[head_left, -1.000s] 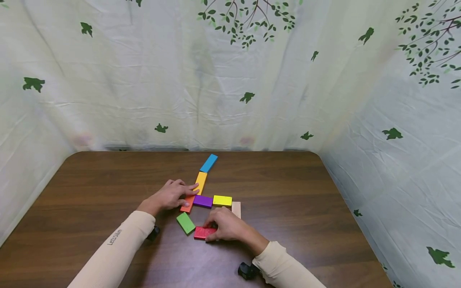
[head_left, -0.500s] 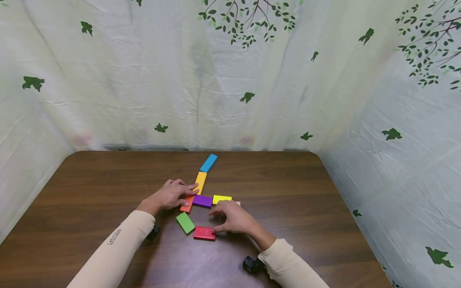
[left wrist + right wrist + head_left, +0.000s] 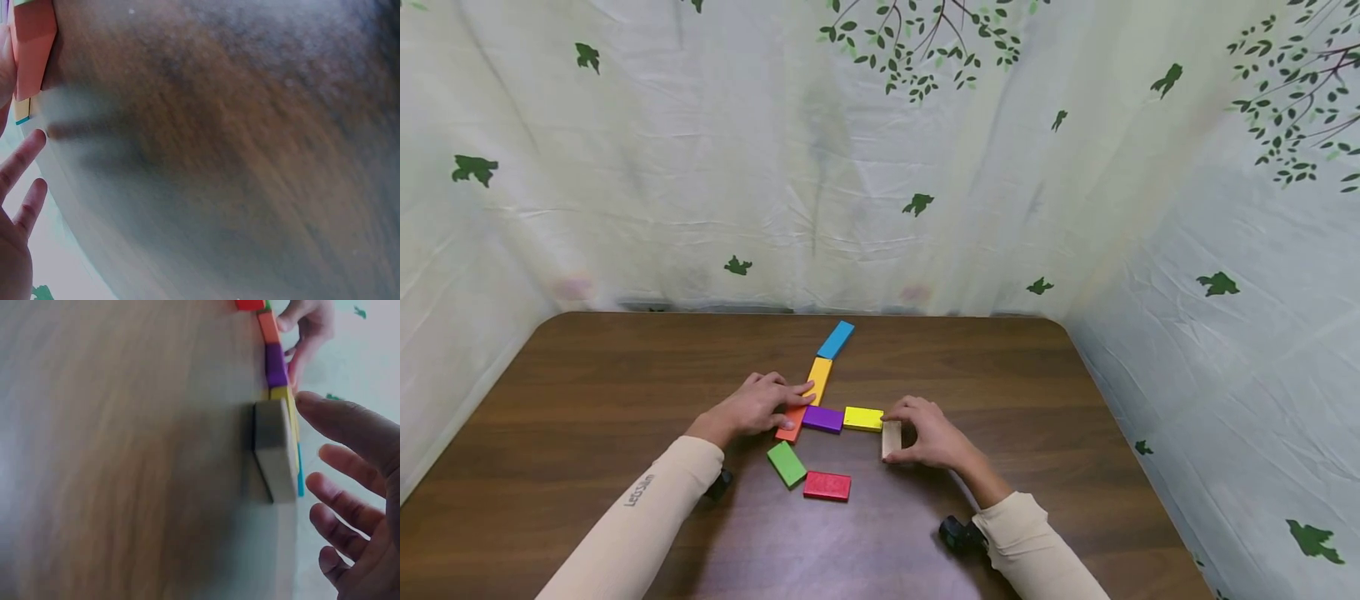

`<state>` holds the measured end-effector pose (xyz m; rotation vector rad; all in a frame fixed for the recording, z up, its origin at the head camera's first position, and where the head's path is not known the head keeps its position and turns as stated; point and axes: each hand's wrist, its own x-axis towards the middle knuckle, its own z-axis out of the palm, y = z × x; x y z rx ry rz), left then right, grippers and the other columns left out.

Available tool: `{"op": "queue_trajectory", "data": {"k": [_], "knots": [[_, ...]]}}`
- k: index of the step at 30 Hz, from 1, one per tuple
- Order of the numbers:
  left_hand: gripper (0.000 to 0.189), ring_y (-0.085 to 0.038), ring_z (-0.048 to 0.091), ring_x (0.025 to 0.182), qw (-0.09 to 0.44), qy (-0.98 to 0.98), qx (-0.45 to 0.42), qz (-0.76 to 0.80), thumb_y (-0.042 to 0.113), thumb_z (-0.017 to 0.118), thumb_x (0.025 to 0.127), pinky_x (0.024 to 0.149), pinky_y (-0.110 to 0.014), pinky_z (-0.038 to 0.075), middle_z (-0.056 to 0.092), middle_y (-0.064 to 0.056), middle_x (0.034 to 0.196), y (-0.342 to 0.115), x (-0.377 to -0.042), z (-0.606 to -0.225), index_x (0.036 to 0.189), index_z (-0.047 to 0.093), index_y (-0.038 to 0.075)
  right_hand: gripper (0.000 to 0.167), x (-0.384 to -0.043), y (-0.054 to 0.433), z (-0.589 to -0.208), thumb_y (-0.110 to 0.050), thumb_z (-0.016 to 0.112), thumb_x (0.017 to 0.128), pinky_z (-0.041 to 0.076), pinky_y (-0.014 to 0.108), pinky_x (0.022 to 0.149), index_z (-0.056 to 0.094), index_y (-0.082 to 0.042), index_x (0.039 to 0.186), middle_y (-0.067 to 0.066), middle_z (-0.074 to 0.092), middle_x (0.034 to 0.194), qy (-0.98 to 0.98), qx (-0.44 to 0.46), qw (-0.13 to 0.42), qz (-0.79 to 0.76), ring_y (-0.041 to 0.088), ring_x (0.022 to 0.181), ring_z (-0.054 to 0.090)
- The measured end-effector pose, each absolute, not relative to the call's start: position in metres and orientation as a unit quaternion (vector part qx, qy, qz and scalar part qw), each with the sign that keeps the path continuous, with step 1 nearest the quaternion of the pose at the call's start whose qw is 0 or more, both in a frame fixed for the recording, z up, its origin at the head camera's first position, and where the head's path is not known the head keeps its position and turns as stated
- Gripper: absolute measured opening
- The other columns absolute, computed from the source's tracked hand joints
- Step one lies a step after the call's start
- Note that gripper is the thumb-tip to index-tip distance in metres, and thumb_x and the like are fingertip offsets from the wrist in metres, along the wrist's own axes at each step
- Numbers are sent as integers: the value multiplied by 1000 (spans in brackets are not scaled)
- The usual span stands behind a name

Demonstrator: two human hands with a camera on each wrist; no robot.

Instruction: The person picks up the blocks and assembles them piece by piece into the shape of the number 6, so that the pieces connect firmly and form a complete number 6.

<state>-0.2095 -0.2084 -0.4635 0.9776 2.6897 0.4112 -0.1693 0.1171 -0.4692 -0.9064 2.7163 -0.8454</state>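
My left hand (image 3: 762, 407) rests with extended fingers over the amber block (image 3: 822, 373) and the orange-red block (image 3: 786, 434), covering part of both. My right hand (image 3: 934, 435) is at a plain wooden block (image 3: 891, 442), thumb near its close end and fingertips near its far end. In the right wrist view, thumb and fingers are spread just above that wooden block (image 3: 275, 450), with a gap showing. A purple block (image 3: 823, 420) and a yellow block (image 3: 863, 418) run in a row from the orange-red block to the wooden one.
A blue block (image 3: 835, 339) lies beyond the amber one. Nearer me are a green block (image 3: 786, 464), lying askew, and a red block (image 3: 827, 486) at its corner. All lie flat on the brown table (image 3: 625, 375), with a leaf-printed white curtain (image 3: 662, 167) behind.
My right hand has left the red block and moved right and away from me to the plain wooden block. The left hand and the blocks look the same.
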Motion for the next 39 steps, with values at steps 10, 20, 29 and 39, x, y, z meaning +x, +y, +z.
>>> {"op": "queue_trajectory", "data": {"k": [10,20,29,39], "knots": [[55,-29,45,114,136,922,337,138,27,70,87,95,-49,31,43,-6,149,-201,-210,-466,139,53,16,54,-165,138,-478,-29,83,73,38,48,98,64,-11,121,0,59,115,908,-275,110,-298,22,109,51],[54,-30,45,115,136,925,328,138,25,70,87,96,-52,30,43,-6,149,-202,-208,-463,138,54,15,52,-170,138,-480,-24,82,74,43,44,95,65,-9,121,0,59,113,905,-272,121,-304,20,106,53],[55,-31,44,115,133,925,328,138,25,71,86,96,-53,30,43,-6,149,-204,-208,-463,138,54,15,51,-170,136,-480,-22,83,74,44,40,92,66,-9,120,-2,58,111,902,-264,132,-314,18,103,53],[56,-31,44,116,131,927,321,142,28,71,86,95,-52,30,43,-6,149,-206,-209,-464,138,55,16,52,-167,134,-481,-24,86,72,46,35,89,67,-9,118,-3,58,109,896,-283,127,-319,17,100,54]]}}
